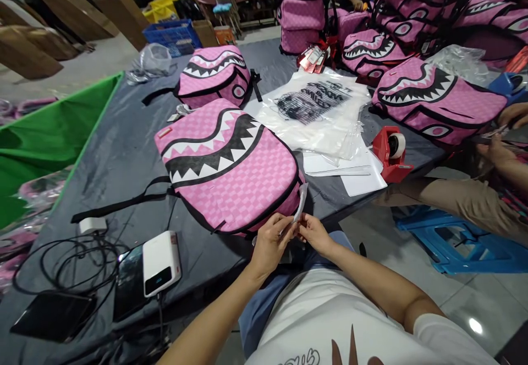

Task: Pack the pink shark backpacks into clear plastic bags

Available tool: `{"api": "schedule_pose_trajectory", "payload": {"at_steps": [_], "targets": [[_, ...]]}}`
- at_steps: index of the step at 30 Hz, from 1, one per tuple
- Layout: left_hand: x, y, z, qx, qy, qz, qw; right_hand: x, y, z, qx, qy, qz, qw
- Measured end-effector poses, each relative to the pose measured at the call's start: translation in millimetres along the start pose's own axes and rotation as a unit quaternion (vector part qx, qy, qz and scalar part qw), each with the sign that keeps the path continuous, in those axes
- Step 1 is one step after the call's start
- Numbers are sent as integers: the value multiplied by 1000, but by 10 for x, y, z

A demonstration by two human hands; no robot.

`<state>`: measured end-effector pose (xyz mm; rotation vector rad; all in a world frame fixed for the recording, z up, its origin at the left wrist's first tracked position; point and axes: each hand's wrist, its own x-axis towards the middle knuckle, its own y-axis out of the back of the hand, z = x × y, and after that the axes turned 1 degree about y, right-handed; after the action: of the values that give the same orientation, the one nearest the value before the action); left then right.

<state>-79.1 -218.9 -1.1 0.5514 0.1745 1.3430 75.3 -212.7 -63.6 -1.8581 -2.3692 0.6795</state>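
A pink checkered backpack (243, 167) with a black-and-white shark-tooth pattern lies on the table in front of me. At its near edge my left hand (272, 241) is closed in a pinch on a thin white wrapping strip (302, 203). My right hand (315, 234) meets it there, its fingers also pinched on the strip. The strip's upper end rises along the backpack's right corner. What lies under my fingers is hidden. A black strap (119, 206) trails from the backpack's left side.
Plastic bags (313, 112), white papers (363, 175) and a red tape dispenser (391, 153) lie to the right. A white power bank (161, 263), phone and cables are at left. Another pink backpack (214, 76) sits behind. A co-worker's hands (501, 150) are beside a backpack at right.
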Motion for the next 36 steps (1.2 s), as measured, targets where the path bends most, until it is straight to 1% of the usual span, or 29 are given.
{"api": "schedule_pose_trajectory", "payload": {"at_steps": [3, 4, 6, 8, 9, 11, 14, 16, 18, 20, 21, 23, 25, 27, 29, 31, 33, 35, 36], "targets": [[-30, -12, -18, 6, -2, 8, 1000, 89, -10, -71, -2, -18, -33, 999], [-37, -18, -25, 7, -2, 10, 1000, 94, -13, -84, -9, -20, -27, 999], [-44, -36, -39, 14, -11, 13, 1000, 56, -22, -94, -15, -16, 15, 1000], [-43, -55, -53, 35, -35, 20, 999, -37, -33, -95, 7, -13, 54, 998], [-42, -64, -60, 52, -53, 29, 997, -95, -40, -101, 33, -19, 56, 998], [-41, -74, -72, 98, -98, 54, 989, -204, -52, -127, 109, -51, 27, 992], [-51, -72, -87, 157, -152, 91, 972, -281, -65, -183, 238, -112, -41, 964], [-62, -67, -100, 175, -155, 102, 967, -264, -64, -202, 302, -141, -83, 939], [-69, -65, -116, 181, -144, 110, 967, -214, -55, -192, 347, -156, -122, 916], [-68, -69, -135, 183, -129, 104, 969, -156, -33, -161, 373, -157, -147, 902], [-66, -74, -144, 186, -124, 91, 970, -129, -14, -143, 378, -152, -151, 901], [-65, -90, -166, 208, -129, 53, 968, -87, 42, -114, 374, -132, -136, 908], [-73, -109, -195, 256, -181, 42, 949, -66, 124, -101, 365, -109, -105, 919], [-91, -121, -239, 315, -263, 59, 910, -73, 218, -104, 351, -94, -80, 928], [-121, -115, -297, 368, -325, 58, 869, -103, 305, -115, 332, -97, -72, 936], [-172, -83, -357, 416, -347, 31, 840, -143, 375, -132, 310, -102, -66, 943], [-252, -25, -391, 449, -353, 15, 820, -168, 429, -152, 289, -97, -51, 951], [-351, 43, -367, 462, -350, 17, 815, -156, 473, -178, 255, -82, -18, 963], [-396, 74, -329, 456, -348, 24, 819, -133, 492, -191, 230, -73, 4, 971]]}}
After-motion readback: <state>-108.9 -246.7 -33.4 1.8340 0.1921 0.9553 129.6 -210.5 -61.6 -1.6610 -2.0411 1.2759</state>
